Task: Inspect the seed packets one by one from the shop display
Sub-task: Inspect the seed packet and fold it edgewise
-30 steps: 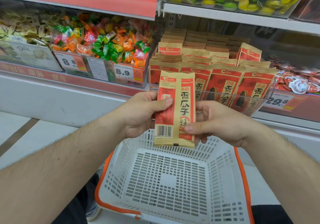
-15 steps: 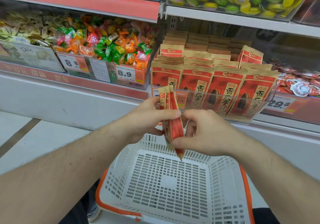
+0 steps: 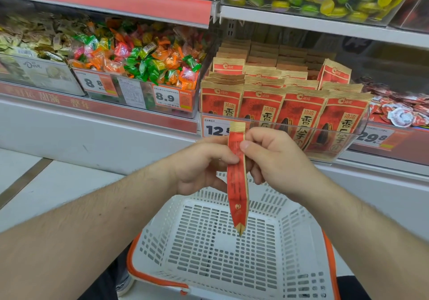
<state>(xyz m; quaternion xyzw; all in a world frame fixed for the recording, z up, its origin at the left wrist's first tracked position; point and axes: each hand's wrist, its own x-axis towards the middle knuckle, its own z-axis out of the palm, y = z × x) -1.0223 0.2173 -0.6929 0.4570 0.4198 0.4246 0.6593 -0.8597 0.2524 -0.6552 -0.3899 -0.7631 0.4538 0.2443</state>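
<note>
You have two hands, left hand (image 3: pixel 204 162) and right hand (image 3: pixel 276 158), on one seed packet (image 3: pixel 237 183) above one white basket (image 3: pixel 232 241); four front-row packets (image 3: pixel 285 107) stand behind it, three price tags beside.

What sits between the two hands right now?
In the head view, one seed packet, edge-on, pinched between left hand and right hand, above the basket.

Held paper seed packet (image 3: pixel 237 183): red side, tan/gold edges, small gold emblem nr bottom.
Shelf seed packets (image 3: pixel 301 111): red w/ tan tops, black seed pic, black script on tan panel.
Plastic slotted basket (image 3: pixel 222 248): white, orange rim.
Wrapped candies (image 3: pixel 139 60): orange, green, pink, yellow mix.
Price tags (image 3: pixel 170 99): white w/ black digits, orange block.
</note>
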